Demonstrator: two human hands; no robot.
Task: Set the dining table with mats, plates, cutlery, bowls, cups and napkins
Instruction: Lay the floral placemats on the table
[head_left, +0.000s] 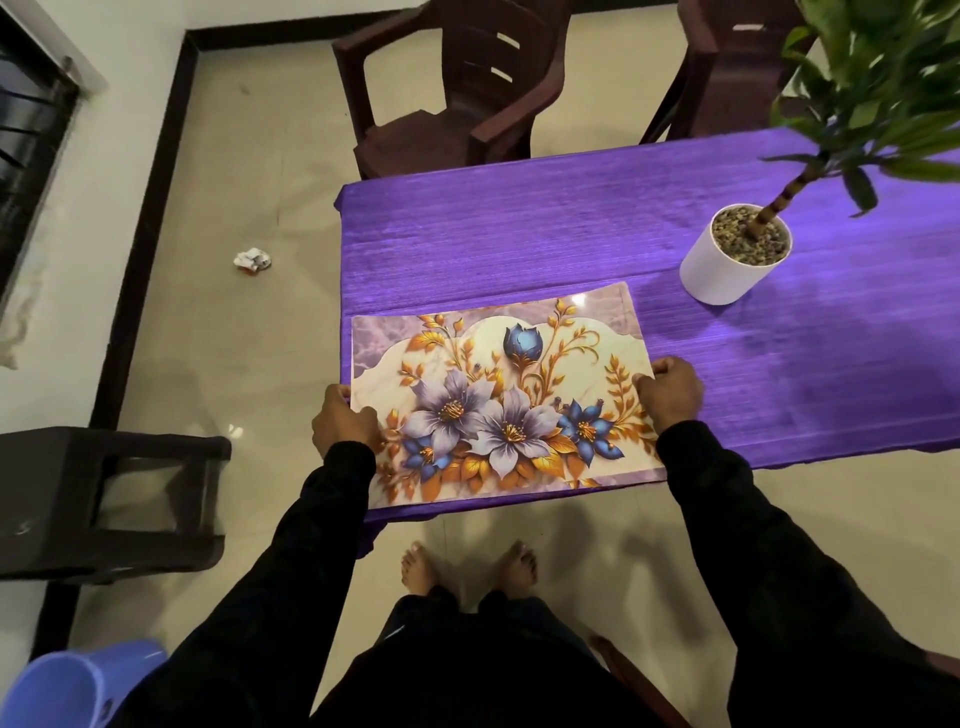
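Floral mat (498, 400) lies at the purple worktop's (519, 228) near corner, left hand (344, 421) and right hand (670, 392) gripping its short edges; bare worktop beyond, white plant pot (727, 260) far right.

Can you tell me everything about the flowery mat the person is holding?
The mat is a glossy rectangle, plastic by its look, printed with purple and blue flowers and gold leaves on a cream marble pattern with a purple border. It lies nearly flat on the near left corner of the purple tablecloth, its near edge reaching the table's edge. The left hand grips its left side and the right hand grips its right side. Nothing lies on it.
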